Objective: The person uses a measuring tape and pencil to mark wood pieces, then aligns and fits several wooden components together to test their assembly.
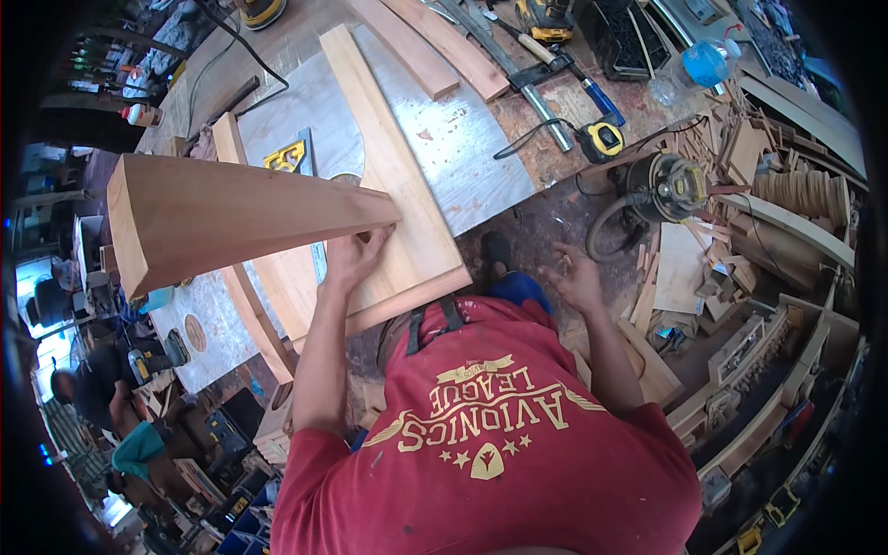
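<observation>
A thick tapered wooden leg (pixel 240 208) rises toward me, its broad end at upper left and its narrow end over the wooden frame (pixel 421 242). Around the narrow end my left hand (pixel 353 261) is closed, with most of its fingers hidden by the leg. The frame, made of pale joined boards, lies on the workbench below. Off the bench's near edge, my right hand (pixel 575 280) hangs in the air, fingers apart and holding nothing. A yellow-headed combination square (pixel 289 157) rests beyond the leg.
Reddish curved boards (pixel 412 51), a long bar clamp (pixel 541 111) and a yellow tape measure (pixel 603 141) lie farther back. At right stand a shop vacuum (pixel 664 188) and piled wood scraps (pixel 731 277). A bottle (pixel 708 63) stands at upper right; another person (pixel 97 388) is at far left.
</observation>
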Tool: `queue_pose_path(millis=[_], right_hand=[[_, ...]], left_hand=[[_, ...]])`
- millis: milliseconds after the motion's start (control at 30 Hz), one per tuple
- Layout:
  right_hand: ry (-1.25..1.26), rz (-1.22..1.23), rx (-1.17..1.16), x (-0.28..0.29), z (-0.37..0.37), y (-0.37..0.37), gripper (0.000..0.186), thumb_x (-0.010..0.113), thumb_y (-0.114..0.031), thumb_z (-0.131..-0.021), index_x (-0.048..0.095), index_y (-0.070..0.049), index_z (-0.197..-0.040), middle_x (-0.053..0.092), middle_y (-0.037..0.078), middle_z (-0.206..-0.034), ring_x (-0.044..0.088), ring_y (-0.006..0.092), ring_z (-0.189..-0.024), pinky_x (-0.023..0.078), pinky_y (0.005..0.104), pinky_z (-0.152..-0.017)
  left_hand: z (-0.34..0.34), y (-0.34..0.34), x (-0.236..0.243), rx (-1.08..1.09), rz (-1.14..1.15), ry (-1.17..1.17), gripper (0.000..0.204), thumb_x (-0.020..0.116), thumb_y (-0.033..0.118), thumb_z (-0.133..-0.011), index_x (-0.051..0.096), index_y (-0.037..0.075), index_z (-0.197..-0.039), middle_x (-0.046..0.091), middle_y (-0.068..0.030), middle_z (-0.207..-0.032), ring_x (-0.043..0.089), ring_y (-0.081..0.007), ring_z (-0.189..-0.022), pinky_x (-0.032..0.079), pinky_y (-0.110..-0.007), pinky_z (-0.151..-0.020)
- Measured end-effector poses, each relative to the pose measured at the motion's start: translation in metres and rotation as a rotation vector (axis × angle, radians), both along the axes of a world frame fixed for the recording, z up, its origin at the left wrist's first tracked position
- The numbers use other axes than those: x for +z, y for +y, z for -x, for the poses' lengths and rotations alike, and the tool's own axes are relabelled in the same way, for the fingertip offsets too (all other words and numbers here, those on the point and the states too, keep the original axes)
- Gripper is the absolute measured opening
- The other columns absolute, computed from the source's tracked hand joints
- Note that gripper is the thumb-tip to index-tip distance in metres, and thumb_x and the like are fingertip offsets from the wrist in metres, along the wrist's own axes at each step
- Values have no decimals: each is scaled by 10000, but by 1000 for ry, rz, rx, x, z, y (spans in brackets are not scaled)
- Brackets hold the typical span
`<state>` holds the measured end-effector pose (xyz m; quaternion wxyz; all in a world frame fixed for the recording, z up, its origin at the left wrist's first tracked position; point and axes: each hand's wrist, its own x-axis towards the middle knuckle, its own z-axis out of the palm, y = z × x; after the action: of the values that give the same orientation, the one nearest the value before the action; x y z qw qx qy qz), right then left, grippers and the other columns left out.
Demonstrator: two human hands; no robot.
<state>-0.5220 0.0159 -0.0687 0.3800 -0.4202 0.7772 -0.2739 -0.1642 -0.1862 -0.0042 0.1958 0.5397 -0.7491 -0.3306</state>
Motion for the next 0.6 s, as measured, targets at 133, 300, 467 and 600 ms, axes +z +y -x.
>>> queue_pose_path(millis=[133,300,467,600], right_hand=[[55,8,56,1,-4,-3,587,871,-254,-768,670,-11,-1263,716,176,-1110,699,342,-1060,532,427,-952],[95,2,78,3,-5,-5,571,865,-268,-777,677,-20,-1256,717,173,-1098,698,348,-1046,535,424,-933],[81,-31,56,-2,-2,-3,589,859,-278,-784,667,-30,-1283,719,170,-1121,694,348,-1078,530,428,-946],[58,-81,36,0,-3,-5,593,853,-281,-793,661,-38,-1298,718,178,-1147,688,345,-1116,528,430,-961]], left_hand=[[2,-3,0,-39,3,20,330,821,232,-860,735,55,-1124,725,-123,-1081,690,-266,-954,554,-383,-786],[1,-1,0,-50,35,-23,333,807,261,-871,737,58,-1127,726,-126,-1083,688,-279,-968,545,-396,-833],[2,-1,-3,-67,122,-47,297,786,258,-885,747,45,-1088,727,-125,-993,681,-254,-846,546,-386,-755],[3,2,-8,-66,170,-19,258,764,244,-896,756,35,-1048,726,-119,-915,669,-219,-701,550,-371,-637]])
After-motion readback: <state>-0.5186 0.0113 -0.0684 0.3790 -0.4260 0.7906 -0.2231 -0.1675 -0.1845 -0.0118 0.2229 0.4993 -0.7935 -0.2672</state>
